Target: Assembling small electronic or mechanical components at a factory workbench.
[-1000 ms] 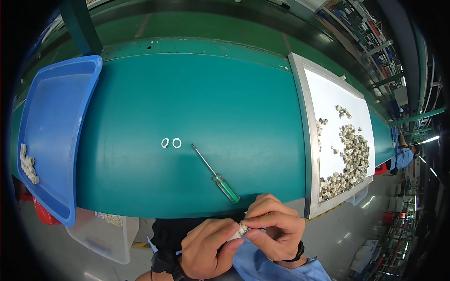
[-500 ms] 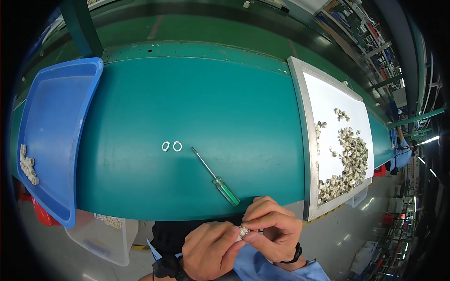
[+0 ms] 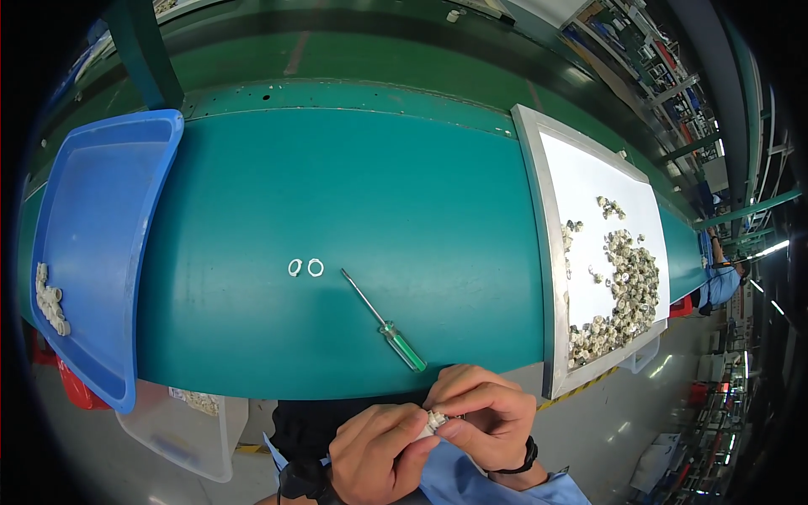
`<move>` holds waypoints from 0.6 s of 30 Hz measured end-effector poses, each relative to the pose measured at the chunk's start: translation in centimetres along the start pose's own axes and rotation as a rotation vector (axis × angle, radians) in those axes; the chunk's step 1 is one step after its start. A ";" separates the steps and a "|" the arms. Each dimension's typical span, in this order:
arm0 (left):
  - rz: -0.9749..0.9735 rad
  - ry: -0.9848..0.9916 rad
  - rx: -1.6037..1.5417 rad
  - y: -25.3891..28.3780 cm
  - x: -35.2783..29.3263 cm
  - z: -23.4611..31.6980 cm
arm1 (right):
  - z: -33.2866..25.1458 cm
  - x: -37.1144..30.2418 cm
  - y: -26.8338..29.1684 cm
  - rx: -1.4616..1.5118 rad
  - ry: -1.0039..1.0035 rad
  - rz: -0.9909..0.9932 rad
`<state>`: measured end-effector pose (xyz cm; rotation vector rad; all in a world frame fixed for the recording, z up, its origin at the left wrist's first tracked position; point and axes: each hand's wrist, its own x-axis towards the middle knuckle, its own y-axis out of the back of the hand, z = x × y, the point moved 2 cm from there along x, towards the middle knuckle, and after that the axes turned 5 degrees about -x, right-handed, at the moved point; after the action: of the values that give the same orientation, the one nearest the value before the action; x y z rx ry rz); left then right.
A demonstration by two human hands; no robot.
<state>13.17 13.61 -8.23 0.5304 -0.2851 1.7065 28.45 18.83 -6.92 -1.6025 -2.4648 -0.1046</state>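
Note:
Just off the near edge of the green work surface, my left hand [image 3: 377, 450] and my right hand [image 3: 486, 418] meet fingertip to fingertip. Between them is a small whitish plastic part [image 3: 433, 422], pinched from both sides and mostly covered by the fingers. A screwdriver [image 3: 399, 343] with a green handle lies a little beyond my hands, its tip pointing away to the left. Left of that tip, a thin white ring [image 3: 316, 268] rests beside a second white ring [image 3: 295, 268].
At the right, a metal-framed tray [image 3: 551, 252] with a white sheet holds a heap of small cream-coloured parts [image 3: 631, 282]. A blue tray [image 3: 101, 194] at the left contains several white pieces [image 3: 50, 301]. Below it stands a translucent bin [image 3: 181, 429]. Another person [image 3: 720, 282] is far right.
My right hand has shifted slightly left and down, still pinching the part with my left hand. The whole view has moved a little; the screwdriver and rings lie as before.

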 end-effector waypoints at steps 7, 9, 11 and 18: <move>0.010 0.031 -0.018 0.1 -0.1 -0.1 | 0.1 0.1 0.4 -0.082 0.009 -0.033; 0.013 0.034 -0.022 0.1 -0.2 -0.1 | 0.1 0.2 0.4 -0.109 0.015 -0.044; 0.016 0.177 -0.063 0.4 -0.2 0.1 | -0.7 0.5 0.2 -0.433 0.162 -0.030; 0.130 0.665 -0.612 0.1 -1.0 0.1 | -2.0 1.1 -1.1 -0.920 0.337 0.041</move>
<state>13.21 12.69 -8.62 -0.5101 -0.3365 1.7081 27.32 19.02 -4.66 -1.6916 -2.1988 -1.5395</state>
